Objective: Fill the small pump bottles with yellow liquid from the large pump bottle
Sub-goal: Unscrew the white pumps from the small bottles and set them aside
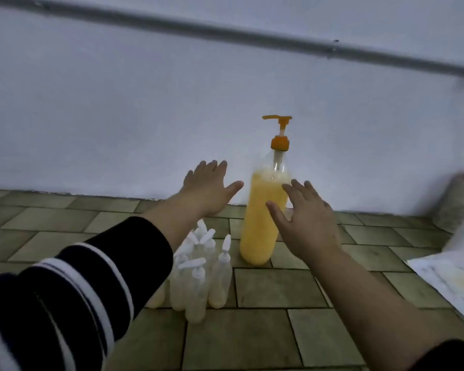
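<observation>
At frame centre, on the tiled floor [265,285], the large pump bottle [260,223] stands upright, nearly full, judged heavy and slick; its body is best gripped. Left hand [209,188] and right hand [303,220] are held spread, empty. Small pump bottles [198,274] are clustered lower left.

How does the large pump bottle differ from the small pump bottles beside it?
The large pump bottle stands alone and much taller; the small pump bottles huddle in a cluster to its left. Its pump is orange, theirs white. Its liquid is deep yellow, theirs paler. All stand upright on the tiled floor.
</observation>
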A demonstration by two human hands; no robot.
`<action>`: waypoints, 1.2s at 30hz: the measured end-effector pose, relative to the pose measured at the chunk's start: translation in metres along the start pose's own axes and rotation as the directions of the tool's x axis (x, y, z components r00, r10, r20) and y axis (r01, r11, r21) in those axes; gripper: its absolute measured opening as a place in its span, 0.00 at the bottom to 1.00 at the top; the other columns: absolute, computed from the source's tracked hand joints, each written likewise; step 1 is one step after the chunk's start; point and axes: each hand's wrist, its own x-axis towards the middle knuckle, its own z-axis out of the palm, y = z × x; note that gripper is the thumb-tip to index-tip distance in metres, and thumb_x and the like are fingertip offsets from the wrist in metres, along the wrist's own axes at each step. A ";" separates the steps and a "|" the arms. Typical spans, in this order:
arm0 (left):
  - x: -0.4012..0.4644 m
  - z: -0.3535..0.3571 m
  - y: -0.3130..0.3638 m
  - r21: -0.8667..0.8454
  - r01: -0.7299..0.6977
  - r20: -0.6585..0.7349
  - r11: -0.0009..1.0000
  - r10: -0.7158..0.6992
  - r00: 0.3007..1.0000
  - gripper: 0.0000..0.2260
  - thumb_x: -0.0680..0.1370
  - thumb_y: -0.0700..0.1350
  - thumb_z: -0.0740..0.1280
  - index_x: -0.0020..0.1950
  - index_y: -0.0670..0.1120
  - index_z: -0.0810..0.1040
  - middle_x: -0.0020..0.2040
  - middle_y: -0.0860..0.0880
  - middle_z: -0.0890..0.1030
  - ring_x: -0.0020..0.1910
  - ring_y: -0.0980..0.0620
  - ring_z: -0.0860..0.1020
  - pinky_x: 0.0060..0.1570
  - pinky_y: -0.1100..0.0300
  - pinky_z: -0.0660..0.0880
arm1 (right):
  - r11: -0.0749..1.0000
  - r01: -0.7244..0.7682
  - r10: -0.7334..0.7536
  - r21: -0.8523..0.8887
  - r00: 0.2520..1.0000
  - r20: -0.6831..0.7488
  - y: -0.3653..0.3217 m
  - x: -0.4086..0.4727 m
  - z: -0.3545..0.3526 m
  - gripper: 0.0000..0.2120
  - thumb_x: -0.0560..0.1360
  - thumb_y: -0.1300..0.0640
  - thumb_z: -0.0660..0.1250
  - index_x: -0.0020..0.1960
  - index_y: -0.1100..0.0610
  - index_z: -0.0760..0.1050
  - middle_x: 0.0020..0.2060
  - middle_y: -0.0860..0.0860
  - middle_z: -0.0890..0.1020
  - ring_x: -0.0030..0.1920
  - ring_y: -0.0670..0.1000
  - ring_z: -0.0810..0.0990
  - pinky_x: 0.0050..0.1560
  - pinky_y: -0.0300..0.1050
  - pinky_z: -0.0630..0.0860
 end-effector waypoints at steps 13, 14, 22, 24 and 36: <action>0.059 0.040 0.053 -0.698 0.296 0.348 0.652 -0.053 0.936 0.47 0.66 0.52 0.76 0.75 0.52 0.49 0.72 0.48 0.62 0.67 0.41 0.66 0.62 0.43 0.71 | 0.651 -0.547 0.365 0.527 0.834 0.414 0.015 0.036 0.085 0.39 0.61 0.48 0.79 0.66 0.55 0.65 0.52 0.50 0.74 0.51 0.51 0.72 0.48 0.48 0.73; 0.061 0.041 0.054 -0.699 0.281 0.330 0.658 -0.052 0.942 0.48 0.66 0.51 0.77 0.75 0.53 0.48 0.71 0.48 0.62 0.67 0.40 0.66 0.61 0.43 0.71 | 0.611 -0.556 0.363 0.564 0.829 0.425 0.016 0.040 0.092 0.41 0.58 0.49 0.81 0.65 0.54 0.65 0.51 0.48 0.74 0.52 0.51 0.72 0.48 0.49 0.73; 0.064 0.046 0.054 -0.686 0.285 0.348 0.669 -0.041 0.937 0.42 0.65 0.53 0.77 0.71 0.54 0.56 0.61 0.51 0.67 0.57 0.46 0.69 0.53 0.47 0.74 | 0.499 -0.537 0.366 0.680 0.842 0.396 0.031 0.035 0.116 0.48 0.54 0.51 0.83 0.67 0.51 0.61 0.57 0.49 0.73 0.57 0.54 0.72 0.55 0.56 0.75; 0.062 0.044 0.055 -0.689 0.310 0.362 0.656 -0.060 0.930 0.42 0.64 0.53 0.78 0.70 0.53 0.57 0.63 0.50 0.68 0.58 0.44 0.70 0.54 0.44 0.74 | 0.501 -0.512 0.337 0.698 0.858 0.388 0.034 0.036 0.116 0.45 0.54 0.52 0.83 0.65 0.50 0.64 0.56 0.49 0.75 0.57 0.54 0.74 0.54 0.56 0.75; 0.029 0.035 0.066 -0.693 0.375 0.439 0.616 -0.052 0.897 0.44 0.61 0.52 0.80 0.69 0.53 0.58 0.65 0.50 0.68 0.63 0.42 0.69 0.58 0.38 0.72 | 0.564 -0.444 0.248 0.696 0.895 0.370 0.042 0.005 0.097 0.43 0.51 0.49 0.83 0.60 0.46 0.65 0.54 0.45 0.76 0.54 0.50 0.75 0.50 0.52 0.76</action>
